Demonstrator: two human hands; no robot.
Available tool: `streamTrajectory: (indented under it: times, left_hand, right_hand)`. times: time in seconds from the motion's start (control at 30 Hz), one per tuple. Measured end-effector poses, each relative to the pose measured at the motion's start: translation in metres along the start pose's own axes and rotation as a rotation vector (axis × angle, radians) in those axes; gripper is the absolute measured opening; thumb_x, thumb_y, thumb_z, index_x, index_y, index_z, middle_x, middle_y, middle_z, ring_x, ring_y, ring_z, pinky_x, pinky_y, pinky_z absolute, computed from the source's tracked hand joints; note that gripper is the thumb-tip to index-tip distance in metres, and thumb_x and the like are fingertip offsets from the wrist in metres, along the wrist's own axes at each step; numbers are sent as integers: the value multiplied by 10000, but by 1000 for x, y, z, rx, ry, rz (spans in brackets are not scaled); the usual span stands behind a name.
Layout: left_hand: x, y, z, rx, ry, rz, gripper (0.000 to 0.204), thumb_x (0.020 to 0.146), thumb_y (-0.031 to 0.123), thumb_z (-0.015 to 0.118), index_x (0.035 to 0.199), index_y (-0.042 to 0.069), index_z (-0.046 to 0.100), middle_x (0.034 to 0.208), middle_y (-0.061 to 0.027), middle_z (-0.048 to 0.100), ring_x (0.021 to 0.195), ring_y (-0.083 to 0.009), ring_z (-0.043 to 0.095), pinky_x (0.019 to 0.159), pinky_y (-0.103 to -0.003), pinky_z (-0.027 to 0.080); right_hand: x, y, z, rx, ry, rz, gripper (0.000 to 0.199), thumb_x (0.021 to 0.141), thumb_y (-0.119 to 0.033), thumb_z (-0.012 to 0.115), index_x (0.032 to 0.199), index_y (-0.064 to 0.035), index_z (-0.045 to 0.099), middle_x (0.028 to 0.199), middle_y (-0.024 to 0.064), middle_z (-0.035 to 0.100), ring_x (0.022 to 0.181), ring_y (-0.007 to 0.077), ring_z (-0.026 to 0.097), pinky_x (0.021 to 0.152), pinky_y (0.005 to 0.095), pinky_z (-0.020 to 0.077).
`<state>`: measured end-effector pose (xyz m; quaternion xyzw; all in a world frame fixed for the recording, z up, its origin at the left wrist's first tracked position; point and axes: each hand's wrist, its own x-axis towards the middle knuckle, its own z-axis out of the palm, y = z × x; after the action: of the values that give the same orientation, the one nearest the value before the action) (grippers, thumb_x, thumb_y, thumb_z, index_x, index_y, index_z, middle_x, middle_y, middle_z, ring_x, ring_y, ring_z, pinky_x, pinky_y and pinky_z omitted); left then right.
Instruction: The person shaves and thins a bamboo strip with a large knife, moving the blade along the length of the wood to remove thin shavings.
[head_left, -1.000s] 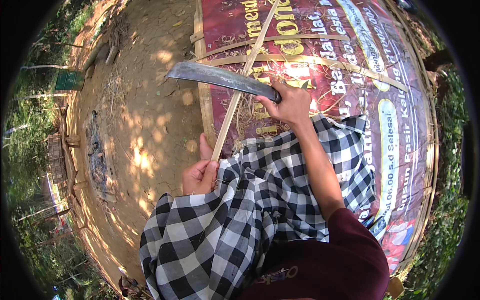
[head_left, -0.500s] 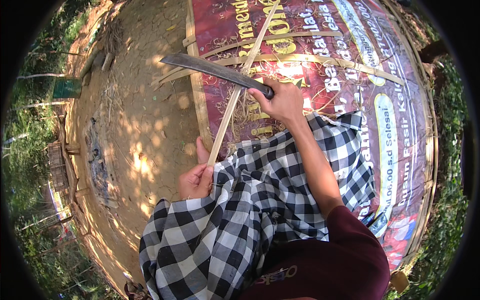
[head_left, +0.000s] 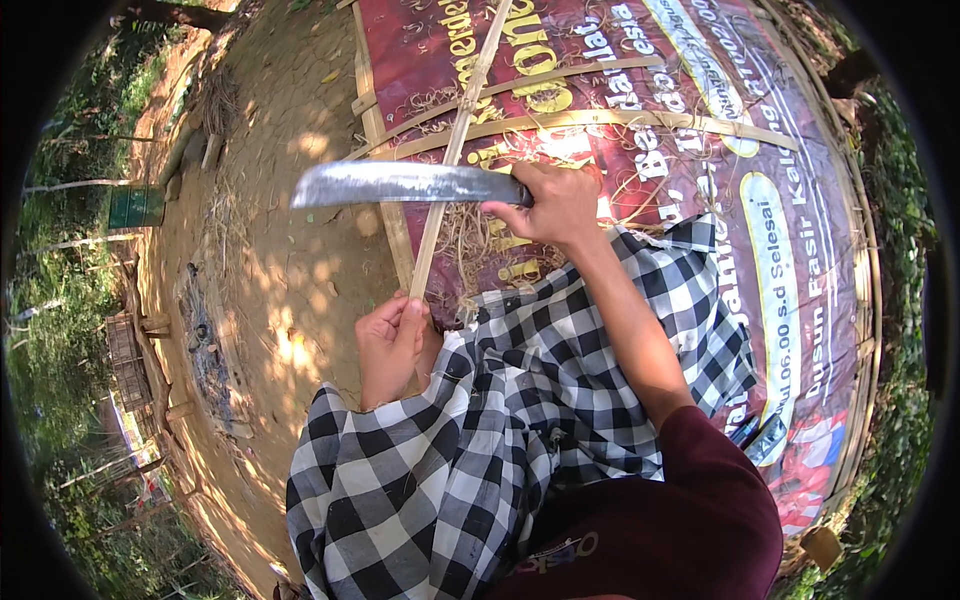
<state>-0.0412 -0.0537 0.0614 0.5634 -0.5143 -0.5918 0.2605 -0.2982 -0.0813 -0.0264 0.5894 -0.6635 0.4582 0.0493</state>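
My right hand (head_left: 553,203) is wrapped round the dark handle of a machete (head_left: 400,184). Its broad grey blade points left, lying across a long pale bamboo strip (head_left: 457,130); whether it touches the strip I cannot tell. My left hand (head_left: 393,345) pinches the strip's near end between thumb and fingers, by the edge of the black-and-white checked cloth (head_left: 480,420) over my lap. From there the strip slants away, up and to the right. Curly shavings (head_left: 475,235) lie beneath the blade.
A dark red printed banner (head_left: 650,260) covers the platform, edged on the left by a wooden batten (head_left: 370,110). Two more bamboo strips (head_left: 600,118) lie across it. Cracked bare earth (head_left: 290,250) spreads to the left, with a green container (head_left: 136,206) farther off.
The machete blade has turned from edge-on and slanted to nearly level, showing its flat side. My left hand has moved up a little, and the strip's far end has shifted left.
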Motion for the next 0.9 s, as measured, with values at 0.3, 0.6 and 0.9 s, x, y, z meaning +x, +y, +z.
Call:
streamTrajectory:
  times: [0.3, 0.6, 0.9]
  left_hand:
    - [-2, -2, 10, 28, -58, 49, 206, 965, 174, 593, 873, -10, 600, 621, 28, 497, 454, -9, 341, 395, -193, 209]
    - [-18, 0, 11, 89, -75, 27, 212, 963, 165, 594, 863, -22, 614, 629, 21, 517, 474, -14, 360, 419, -195, 233]
    - [-43, -11, -20, 160, -120, -21, 220, 963, 172, 592, 873, -26, 621, 612, 35, 514, 483, -8, 382, 436, -187, 253]
  right_hand:
    - [-17, 0, -5, 222, -56, 6, 516, 780, -610, 653, 705, -101, 617, 511, 66, 540, 465, 249, 594, 450, 363, 430]
    - [10, 24, -5, 55, 132, 175, 480, 814, -549, 657, 732, -79, 600, 509, 80, 537, 448, 256, 578, 422, 370, 425]
    - [16, 38, -29, -54, 197, 140, 552, 766, -620, 670, 633, -96, 557, 488, 54, 521, 427, 233, 565, 405, 362, 411]
